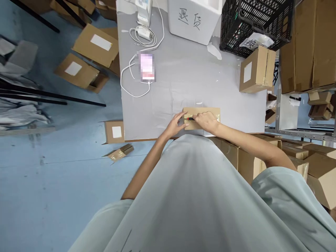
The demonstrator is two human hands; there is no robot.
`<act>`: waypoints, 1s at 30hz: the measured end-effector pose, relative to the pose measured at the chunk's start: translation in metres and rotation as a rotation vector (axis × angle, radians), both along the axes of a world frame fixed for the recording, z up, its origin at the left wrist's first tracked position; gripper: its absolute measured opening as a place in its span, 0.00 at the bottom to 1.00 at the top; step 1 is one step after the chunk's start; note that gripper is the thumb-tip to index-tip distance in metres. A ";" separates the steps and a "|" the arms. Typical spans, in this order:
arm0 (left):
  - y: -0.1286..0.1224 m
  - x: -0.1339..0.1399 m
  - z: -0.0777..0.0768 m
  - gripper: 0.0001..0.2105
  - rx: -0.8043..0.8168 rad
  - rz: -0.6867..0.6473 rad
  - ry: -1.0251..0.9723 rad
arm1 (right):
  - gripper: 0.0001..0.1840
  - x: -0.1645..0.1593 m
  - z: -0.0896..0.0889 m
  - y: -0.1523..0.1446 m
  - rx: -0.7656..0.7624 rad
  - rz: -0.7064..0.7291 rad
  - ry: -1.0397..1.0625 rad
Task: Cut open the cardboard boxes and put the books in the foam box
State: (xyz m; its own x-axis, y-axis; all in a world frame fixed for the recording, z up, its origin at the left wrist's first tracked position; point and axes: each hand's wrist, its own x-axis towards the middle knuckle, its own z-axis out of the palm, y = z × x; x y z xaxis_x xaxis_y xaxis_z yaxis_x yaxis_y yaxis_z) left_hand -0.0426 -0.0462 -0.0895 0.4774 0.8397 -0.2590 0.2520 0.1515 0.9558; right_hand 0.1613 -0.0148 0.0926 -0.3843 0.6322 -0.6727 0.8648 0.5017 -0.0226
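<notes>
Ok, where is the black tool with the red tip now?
In the head view, near the middle, the black tool is in the right hand, over the taped box on the table, with the left hand just to its left.

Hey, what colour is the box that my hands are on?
The box is brown, as the head view shows.

Pixelation blurs the phone (147, 66). The right hand (207, 121) covers most of a black-and-red tool (190, 118), its type unclear. The view's far edge cuts off the foam box (193, 24) and black plastic crate (234, 36).
</notes>
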 end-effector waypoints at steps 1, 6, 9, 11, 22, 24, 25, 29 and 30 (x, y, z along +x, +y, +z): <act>0.000 0.000 0.000 0.39 -0.004 0.002 0.007 | 0.19 0.002 -0.002 0.000 -0.002 -0.006 0.018; -0.001 -0.002 0.004 0.39 0.004 -0.003 0.068 | 0.19 0.034 -0.005 0.001 -0.001 -0.023 0.041; -0.003 -0.004 0.009 0.40 -0.002 0.001 0.101 | 0.19 0.072 -0.002 -0.001 -0.007 -0.036 0.007; -0.003 -0.004 0.012 0.41 -0.018 0.007 0.124 | 0.21 0.101 0.002 -0.005 -0.024 -0.052 -0.028; 0.001 -0.002 0.032 0.44 0.025 0.011 0.409 | 0.21 0.264 -0.011 -0.029 -0.021 -0.278 -0.118; 0.005 0.003 0.043 0.41 0.108 0.005 0.550 | 0.23 0.286 -0.021 -0.040 -0.004 -0.373 -0.099; 0.008 0.011 0.049 0.40 0.156 -0.002 0.624 | 0.24 0.293 -0.026 -0.047 0.016 -0.428 -0.071; 0.017 0.076 0.067 0.53 0.318 -0.179 0.741 | 0.24 0.293 -0.047 -0.069 0.071 -0.632 0.060; 0.019 0.098 0.069 0.60 0.340 -0.265 0.720 | 0.23 0.289 -0.052 -0.073 0.069 -0.670 0.095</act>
State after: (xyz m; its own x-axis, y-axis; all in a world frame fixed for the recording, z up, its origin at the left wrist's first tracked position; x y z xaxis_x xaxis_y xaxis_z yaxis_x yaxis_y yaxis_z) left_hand 0.0554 -0.0271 -0.0206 0.4845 0.8105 -0.3292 0.8048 -0.2656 0.5308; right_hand 0.4504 -0.0879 0.0404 0.0503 0.7944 -0.6054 0.9851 -0.1392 -0.1008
